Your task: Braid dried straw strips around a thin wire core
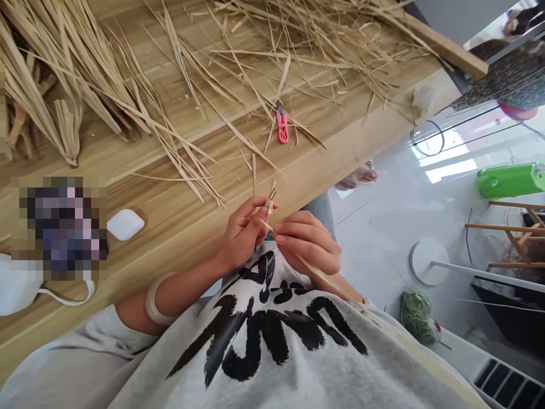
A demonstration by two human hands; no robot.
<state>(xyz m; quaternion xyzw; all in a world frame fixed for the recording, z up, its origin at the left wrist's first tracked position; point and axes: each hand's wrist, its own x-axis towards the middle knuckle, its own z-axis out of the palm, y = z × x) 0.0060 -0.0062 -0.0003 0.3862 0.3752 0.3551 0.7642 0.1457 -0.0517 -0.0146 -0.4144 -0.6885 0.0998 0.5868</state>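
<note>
My left hand is closed, pinching a small bundle of dried plant strips with its cut ends pointing up and away. A band of the same material appears wrapped around the bundle. Close beside it, my right hand grips a pale dried strip between thumb and fingers. That strip runs from the bundle through the right hand and trails back along the forearm. Both hands are just off the table's front edge, above my lap. Pink thread snips lie on the table beyond them.
Loose dried strips are scattered over the wooden table, with thicker bunches at the far left. A white case and a blurred-out object lie on the left. A wooden bar crosses the far right corner.
</note>
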